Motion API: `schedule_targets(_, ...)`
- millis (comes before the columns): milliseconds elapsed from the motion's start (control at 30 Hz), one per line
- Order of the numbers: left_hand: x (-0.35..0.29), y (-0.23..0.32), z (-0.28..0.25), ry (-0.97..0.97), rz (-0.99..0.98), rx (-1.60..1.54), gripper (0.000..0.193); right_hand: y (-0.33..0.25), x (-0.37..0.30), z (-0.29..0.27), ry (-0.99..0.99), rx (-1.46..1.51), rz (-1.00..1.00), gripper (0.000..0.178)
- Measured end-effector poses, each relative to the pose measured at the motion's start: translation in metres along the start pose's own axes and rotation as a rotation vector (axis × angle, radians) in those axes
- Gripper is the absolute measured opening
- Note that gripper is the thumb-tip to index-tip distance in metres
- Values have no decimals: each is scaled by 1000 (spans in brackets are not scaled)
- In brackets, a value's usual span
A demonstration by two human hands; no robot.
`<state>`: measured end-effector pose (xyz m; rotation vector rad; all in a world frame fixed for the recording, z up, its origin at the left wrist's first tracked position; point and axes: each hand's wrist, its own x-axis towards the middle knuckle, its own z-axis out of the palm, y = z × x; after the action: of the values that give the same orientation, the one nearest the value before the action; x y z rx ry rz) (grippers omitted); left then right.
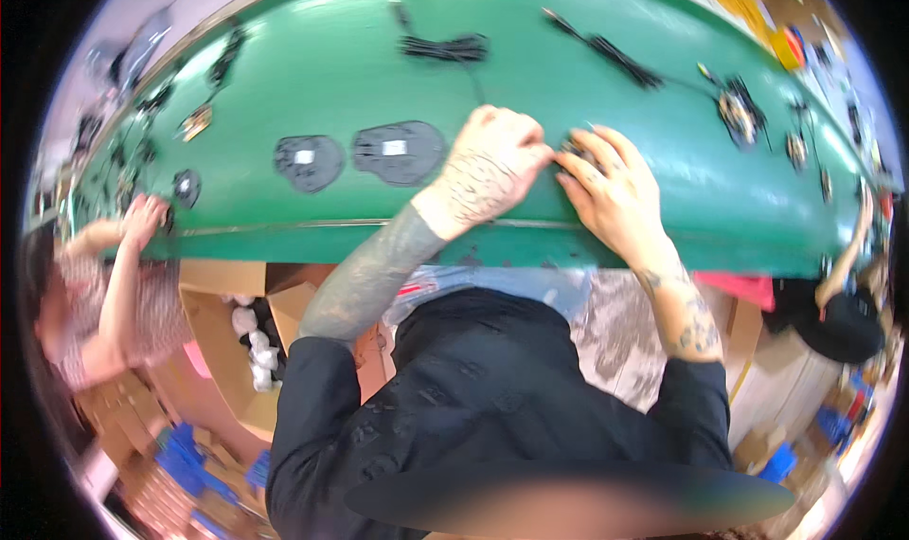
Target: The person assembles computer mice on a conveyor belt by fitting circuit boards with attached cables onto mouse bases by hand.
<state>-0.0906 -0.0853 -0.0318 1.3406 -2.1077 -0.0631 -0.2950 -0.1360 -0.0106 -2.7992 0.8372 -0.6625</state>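
Note:
Above the green work surface (511,76), my two hands meet close together. My left hand (494,168) is closed, thumb and index finger pinched toward the right hand. My right hand (614,185) pinches a small dark piece (571,147), mostly hidden by the fingers. A coiled black cable (445,47) lies beyond, and its thin lead runs down to my left hand. Beside that hand, to the left, a rounded black plate (417,150) with a white label lies flat. A similar, smaller plate (325,164) is farther left.
Another bundled black cable (615,59) leads right to a round metallic part (736,116). At far left a co-worker's hands (142,220) work near a dark plate (187,189). An open cardboard box (225,277) stands below the bench edge. Another person's arm (847,256) reaches in at far right.

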Motion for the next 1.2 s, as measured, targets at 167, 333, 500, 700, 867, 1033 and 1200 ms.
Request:
schedule_targets(167,-6,2,-2,81,-64,-50,29,18,0,-16,-12,-122,52,27)
schedule_targets(333,-38,-22,-51,229,-213,47,24,91,12,-15,48,-342,298,19)
schedule_targets(500,-88,-96,-112,330,-446,304,26,144,7,-24,-13,-638,512,29)
schedule_targets(700,-176,-249,-188,300,-942,933,37,68,18,-3,131,-395,391,35)
schedule_targets(867,-213,-282,-222,8,-901,908,22,12,30,2,90,-154,326,34)
schedule_targets(1033,-113,-177,-196,452,-594,301,15,-20,48,-8,65,212,210,35)
schedule_targets(1200,-50,-81,-135,344,-386,-283,10,-74,90,27,23,906,314,48)
